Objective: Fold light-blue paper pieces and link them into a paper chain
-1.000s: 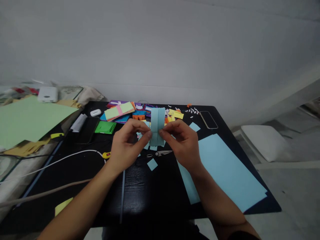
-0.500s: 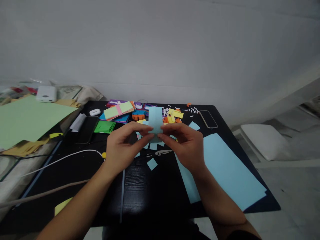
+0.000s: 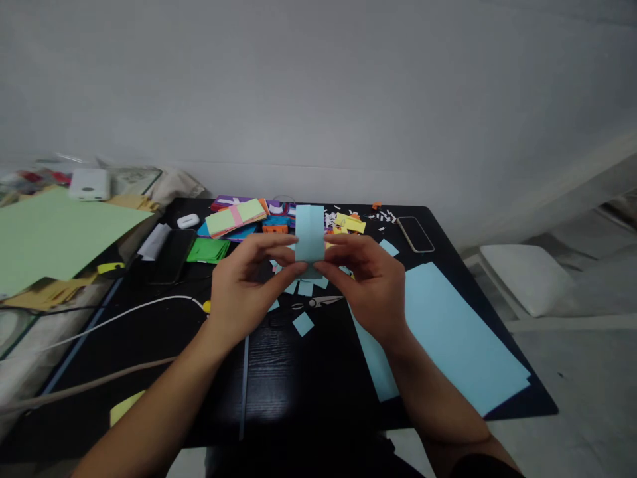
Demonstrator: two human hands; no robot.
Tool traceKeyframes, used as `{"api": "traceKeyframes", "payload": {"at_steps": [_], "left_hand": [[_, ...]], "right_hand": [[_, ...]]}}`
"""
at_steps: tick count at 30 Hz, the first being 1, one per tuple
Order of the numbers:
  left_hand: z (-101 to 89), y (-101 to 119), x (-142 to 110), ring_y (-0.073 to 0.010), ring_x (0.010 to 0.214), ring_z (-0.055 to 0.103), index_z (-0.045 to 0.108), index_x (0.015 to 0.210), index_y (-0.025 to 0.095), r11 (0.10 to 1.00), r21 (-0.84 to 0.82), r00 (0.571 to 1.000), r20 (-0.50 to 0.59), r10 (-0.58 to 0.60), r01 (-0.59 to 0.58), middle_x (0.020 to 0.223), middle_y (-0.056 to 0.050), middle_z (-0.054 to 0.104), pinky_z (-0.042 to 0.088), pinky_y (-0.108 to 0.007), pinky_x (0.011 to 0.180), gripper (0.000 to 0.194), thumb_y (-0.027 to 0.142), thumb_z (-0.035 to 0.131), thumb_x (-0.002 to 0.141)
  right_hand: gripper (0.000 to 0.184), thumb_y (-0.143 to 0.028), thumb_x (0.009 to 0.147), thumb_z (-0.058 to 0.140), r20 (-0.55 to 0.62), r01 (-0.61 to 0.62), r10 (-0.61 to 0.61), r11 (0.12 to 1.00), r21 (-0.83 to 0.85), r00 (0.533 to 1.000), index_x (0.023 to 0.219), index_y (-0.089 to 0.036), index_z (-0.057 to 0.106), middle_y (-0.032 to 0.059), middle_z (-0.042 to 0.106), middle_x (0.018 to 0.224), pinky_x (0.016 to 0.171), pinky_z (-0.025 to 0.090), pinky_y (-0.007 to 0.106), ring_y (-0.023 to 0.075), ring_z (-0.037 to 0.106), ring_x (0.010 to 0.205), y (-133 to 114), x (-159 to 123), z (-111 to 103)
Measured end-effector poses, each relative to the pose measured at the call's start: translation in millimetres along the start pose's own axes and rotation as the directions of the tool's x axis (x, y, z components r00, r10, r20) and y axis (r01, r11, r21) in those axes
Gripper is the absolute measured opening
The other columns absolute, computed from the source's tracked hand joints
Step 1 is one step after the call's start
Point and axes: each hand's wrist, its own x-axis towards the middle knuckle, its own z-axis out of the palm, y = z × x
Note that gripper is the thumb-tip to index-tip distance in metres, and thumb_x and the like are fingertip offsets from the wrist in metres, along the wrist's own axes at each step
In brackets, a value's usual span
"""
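A light-blue strip of folded paper (image 3: 309, 232) stands upright between my hands, above the middle of the table. My left hand (image 3: 243, 279) grips its left edge, thumb low and fingers higher. On the opposite edge my right hand (image 3: 371, 282) holds it the same way, so both hands are closed on the paper. Behind and below it lie several small blue paper pieces, partly hidden by my fingers. A pair of scissors (image 3: 318, 302) rests just under my hands, and one blue paper square (image 3: 303, 324) lies in front of them.
Large blue sheets (image 3: 452, 338) lie under and beside my right forearm. A phone (image 3: 415, 235) is at the back right. Green paper pieces (image 3: 209, 250), a banded paper stack (image 3: 236, 218) and a dark phone (image 3: 172, 255) sit on the left. A white cable (image 3: 144, 309) crosses the table's left side.
The fingers of both hands have lifted and spread a little along the strip's edges, while the thumbs stay low. The strip's top stands slightly higher in view.
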Motion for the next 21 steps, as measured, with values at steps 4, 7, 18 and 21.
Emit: {"api": "traceKeyframes", "payload": {"at_steps": [4,7,18,21], "left_hand": [[1.3,0,1,-0.017,0.078,0.072,0.075,0.114,0.028,0.995,-0.087,0.998,0.034,-0.045,0.048,0.089,0.0,0.076,0.064,-0.033,0.071,0.03,0.022,0.082,0.086],[-2.0,1,1,-0.0174,0.081,0.072,0.078,0.103,0.027,0.999,-0.042,0.999,0.045,0.003,-0.001,0.091,-0.001,0.077,0.062,-0.033,0.074,0.016,0.023,0.08,0.089],[-7.4,2,1,-0.019,0.091,0.074,0.081,0.102,0.03,0.974,0.056,0.965,0.153,0.211,-0.222,0.098,-0.001,0.08,0.059,-0.035,0.085,0.027,0.008,0.068,0.092],[-8.9,2,0,-0.0198,0.093,0.074,0.08,0.105,0.028,0.972,0.066,0.961,0.183,0.209,-0.224,0.101,-0.002,0.08,0.058,-0.035,0.086,0.025,0.01,0.066,0.094]], "right_hand": [[0.023,-0.025,0.084,0.083,0.011,-0.05,0.05,0.998,0.027,0.999,0.106,-0.027,0.076,-0.0002,0.077,0.091,0.082,0.066,0.036,0.018,0.075,0.084,-2,1,2],[0.003,-0.027,0.089,0.078,0.053,-0.042,0.04,0.998,0.037,0.998,0.091,-0.026,0.077,0.0014,0.077,0.092,0.084,0.065,0.037,0.0187,0.074,0.088,-3,2,0],[0.015,-0.025,0.088,0.078,0.155,-0.131,0.115,0.987,0.098,0.981,0.103,-0.025,0.075,0.0014,0.076,0.094,0.083,0.063,0.033,0.0171,0.073,0.089,-8,2,-5],[0.019,-0.024,0.085,0.08,0.144,-0.147,0.132,0.984,0.1,0.981,0.103,-0.024,0.074,0.0007,0.074,0.09,0.08,0.063,0.032,0.0163,0.073,0.085,-7,2,-3]]}}
